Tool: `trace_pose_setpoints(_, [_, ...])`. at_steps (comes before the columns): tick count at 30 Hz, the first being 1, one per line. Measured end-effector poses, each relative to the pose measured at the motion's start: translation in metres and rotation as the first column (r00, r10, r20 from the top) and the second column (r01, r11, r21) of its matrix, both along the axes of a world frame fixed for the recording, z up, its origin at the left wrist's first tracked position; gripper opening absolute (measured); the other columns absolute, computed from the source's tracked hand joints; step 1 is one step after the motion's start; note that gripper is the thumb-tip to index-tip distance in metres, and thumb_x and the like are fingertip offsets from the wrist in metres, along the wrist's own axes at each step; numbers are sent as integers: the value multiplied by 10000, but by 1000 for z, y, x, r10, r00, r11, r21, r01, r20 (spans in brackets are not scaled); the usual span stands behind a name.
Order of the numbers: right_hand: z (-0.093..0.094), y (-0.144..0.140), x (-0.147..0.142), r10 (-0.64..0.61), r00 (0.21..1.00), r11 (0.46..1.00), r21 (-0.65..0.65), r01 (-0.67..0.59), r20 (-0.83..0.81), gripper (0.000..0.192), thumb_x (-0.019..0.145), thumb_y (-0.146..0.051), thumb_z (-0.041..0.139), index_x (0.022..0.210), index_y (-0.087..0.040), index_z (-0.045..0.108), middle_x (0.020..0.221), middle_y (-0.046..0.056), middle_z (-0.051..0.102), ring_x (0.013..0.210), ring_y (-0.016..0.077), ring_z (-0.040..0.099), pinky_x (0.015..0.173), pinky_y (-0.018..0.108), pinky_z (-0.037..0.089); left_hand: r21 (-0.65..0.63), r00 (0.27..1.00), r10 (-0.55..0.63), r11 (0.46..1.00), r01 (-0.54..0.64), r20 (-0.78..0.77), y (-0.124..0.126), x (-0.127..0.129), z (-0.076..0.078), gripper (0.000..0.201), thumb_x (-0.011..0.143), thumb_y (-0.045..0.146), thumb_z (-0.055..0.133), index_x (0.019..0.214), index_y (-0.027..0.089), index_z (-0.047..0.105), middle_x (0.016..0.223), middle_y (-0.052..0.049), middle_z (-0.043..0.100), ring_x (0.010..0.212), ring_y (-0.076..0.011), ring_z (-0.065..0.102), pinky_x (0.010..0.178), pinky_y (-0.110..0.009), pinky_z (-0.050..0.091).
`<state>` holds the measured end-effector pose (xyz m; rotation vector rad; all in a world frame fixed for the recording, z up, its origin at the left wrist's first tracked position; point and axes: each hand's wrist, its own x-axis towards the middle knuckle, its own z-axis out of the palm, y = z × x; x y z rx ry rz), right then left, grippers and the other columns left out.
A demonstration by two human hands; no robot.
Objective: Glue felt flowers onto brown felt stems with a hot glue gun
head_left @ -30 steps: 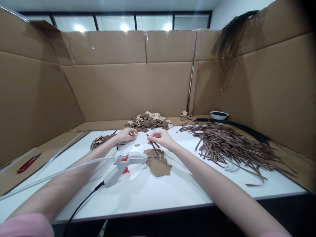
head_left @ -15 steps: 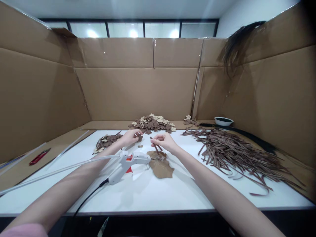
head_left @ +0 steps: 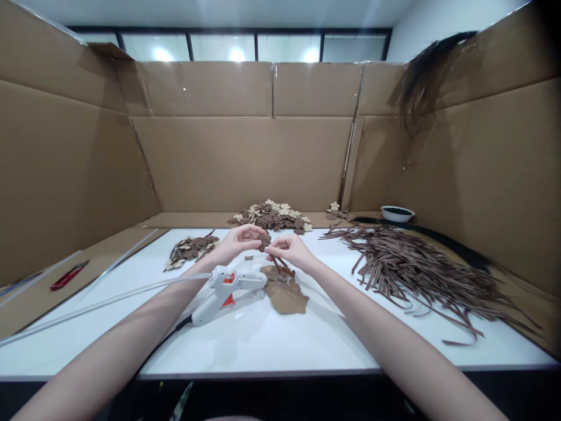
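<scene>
The left hand and the right hand met at the middle of the white table. The right fingers were pinching a thin brown strip, which slanted down toward a brown scrap mat just below it. The left fingertips were pinching a small dark flower piece, held against the strip's upper end. The joining looked to be in hand, not finished: the piece and strip were both held and not yet set down.

A white glue gun lay untouched at seven o'clock of the hands, its nozzle beside the mat. A large heap of strips at three o'clock and a pile of flower pieces at twelve o'clock suggested that much material remained. A smaller pile at ten o'clock lay near the left wrist; whether it held finished work could not be told.
</scene>
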<state>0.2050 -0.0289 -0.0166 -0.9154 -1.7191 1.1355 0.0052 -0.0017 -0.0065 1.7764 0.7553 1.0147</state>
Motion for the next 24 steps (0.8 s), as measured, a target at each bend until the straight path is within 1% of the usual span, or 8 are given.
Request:
trace_pose_setpoints(4, [-3,2,1,-2,1000,1000,2,2,10,406,641,-502,742,711,-108,675,673,83,697,618,159,631,606,265,481,-5,999,33,999,-33,19,-1,-4,3,373,683,244,753,1022,141,635,947,-67,681,834,-173,638,781,-313,492])
trace_pose_setpoints(7, [-5,4,3,8,1000,1000,1,-8,-2,403,651,-499,742,736,-110,680,699,86,705,641,163,636,621,268,484,9,998,62,998,-61,-27,-2,-10,7,288,687,240,738,945,128,678,961,-82,690,877,-193,638,813,-323,477])
trace_pose_setpoints(10, [-4,4,5,35,999,999,13,-35,-14,400,675,-495,730,773,-109,692,702,82,705,645,157,632,624,263,480,24,999,16,1000,-15,-44,-1,-14,8,177,699,238,726,830,124,694,1063,-95,667,967,-212,626,864,-325,457])
trace_pose_setpoints(12, [-4,4,6,57,998,998,13,-57,-18,396,682,-492,728,782,-110,698,704,79,704,646,152,630,628,259,475,28,999,-30,999,30,-19,0,-15,7,144,709,235,721,794,126,681,1092,-88,651,977,-206,622,858,-315,456])
trace_pose_setpoints(16, [-2,2,5,116,993,993,-12,-116,-20,395,667,-485,744,779,-109,698,706,78,704,652,154,634,633,260,475,-7,995,-103,995,103,-1,2,-15,3,145,732,231,706,828,133,658,874,-50,674,804,-160,629,752,-280,468])
trace_pose_setpoints(18, [-2,1,4,128,992,991,-24,-128,-17,393,665,-485,745,772,-110,696,708,80,705,652,155,635,634,263,478,-22,993,-115,993,114,-19,1,-15,2,139,741,222,696,842,136,656,813,-35,668,754,-145,621,725,-267,465])
trace_pose_setpoints(24, [-4,1,4,122,992,992,-33,-123,-16,405,651,-496,750,765,-109,707,714,83,712,658,160,640,652,275,484,-26,995,-95,995,94,-41,-2,-13,3,183,754,224,683,919,143,677,857,-53,684,774,-159,630,724,-276,476])
